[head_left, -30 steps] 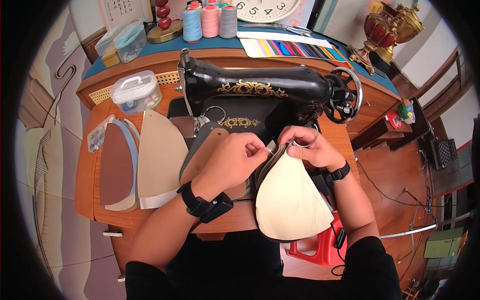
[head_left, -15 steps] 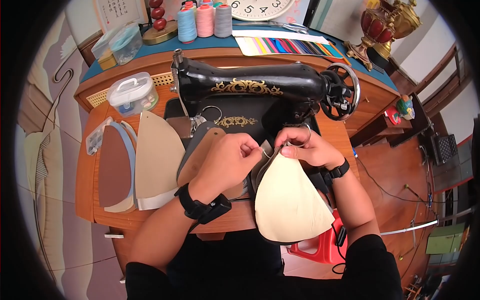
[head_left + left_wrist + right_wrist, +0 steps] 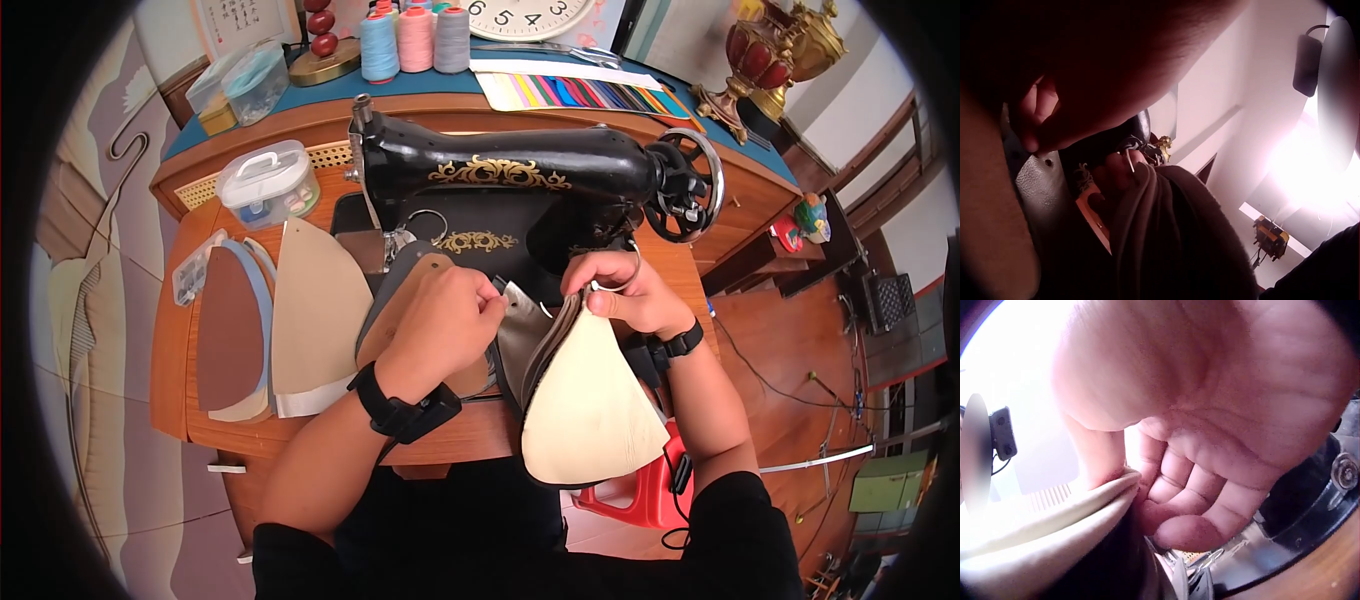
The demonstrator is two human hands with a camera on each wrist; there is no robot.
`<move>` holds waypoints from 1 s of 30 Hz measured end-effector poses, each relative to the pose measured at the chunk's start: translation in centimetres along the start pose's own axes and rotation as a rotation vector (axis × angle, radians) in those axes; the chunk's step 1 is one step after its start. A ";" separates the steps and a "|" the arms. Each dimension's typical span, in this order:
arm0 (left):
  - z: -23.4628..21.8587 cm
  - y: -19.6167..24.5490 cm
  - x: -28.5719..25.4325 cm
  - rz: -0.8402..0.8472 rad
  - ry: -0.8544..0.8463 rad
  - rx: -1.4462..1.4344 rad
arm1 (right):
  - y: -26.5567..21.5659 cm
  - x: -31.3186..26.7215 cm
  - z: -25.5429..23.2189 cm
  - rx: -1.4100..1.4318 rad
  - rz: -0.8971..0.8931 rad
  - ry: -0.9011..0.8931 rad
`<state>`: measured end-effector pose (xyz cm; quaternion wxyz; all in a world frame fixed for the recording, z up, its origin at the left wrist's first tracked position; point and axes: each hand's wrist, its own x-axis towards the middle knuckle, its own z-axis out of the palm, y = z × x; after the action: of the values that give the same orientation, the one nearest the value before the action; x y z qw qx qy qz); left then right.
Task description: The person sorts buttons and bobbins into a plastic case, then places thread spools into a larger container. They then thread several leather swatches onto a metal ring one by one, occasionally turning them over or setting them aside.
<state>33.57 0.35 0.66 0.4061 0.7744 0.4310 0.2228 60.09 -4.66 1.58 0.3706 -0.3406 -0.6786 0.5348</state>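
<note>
My right hand (image 3: 625,295) grips the narrow top of a fan-shaped stack of leather swatches, a cream swatch (image 3: 590,400) in front. A metal ring (image 3: 636,268) curves up beside its fingers. In the right wrist view, the thumb presses the cream layers (image 3: 1085,519) against curled fingers (image 3: 1191,534). Left of the stack, my left hand (image 3: 445,320) pinches the punched tip of a grey leather swatch (image 3: 522,325). The left wrist view shows that grey swatch's hole (image 3: 1048,163) just below the fingertips, apart from the stack's top (image 3: 1147,181). The swatch's lower part is hidden behind the stack.
A black sewing machine (image 3: 510,165) stands behind the hands. Loose swatches, brown (image 3: 235,330) and beige (image 3: 318,310), lie at the left beside a clear plastic box (image 3: 268,185). Thread spools (image 3: 415,42) and a colour card (image 3: 570,93) sit at the back; a red stool (image 3: 640,490) is below.
My left hand has moved left, away from the right hand, drawing the grey swatch's tip away from the stack. The right hand keeps its grip, and the stack has turned slightly.
</note>
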 end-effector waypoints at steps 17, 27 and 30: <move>0.2 1.0 0.3 0.104 -0.195 -0.384 | 0.1 0.1 -0.1 0.034 -0.079 0.133; 0.1 1.4 0.2 0.046 -0.303 -0.466 | 0.2 0.4 0.1 0.004 -0.071 0.134; 0.4 0.7 0.4 0.061 -0.318 -0.467 | 0.3 0.3 0.1 0.018 -0.047 0.131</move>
<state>34.41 0.30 1.01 0.6291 0.6977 0.2755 0.2039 59.86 -4.38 1.30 0.4296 -0.3556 -0.6560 0.5085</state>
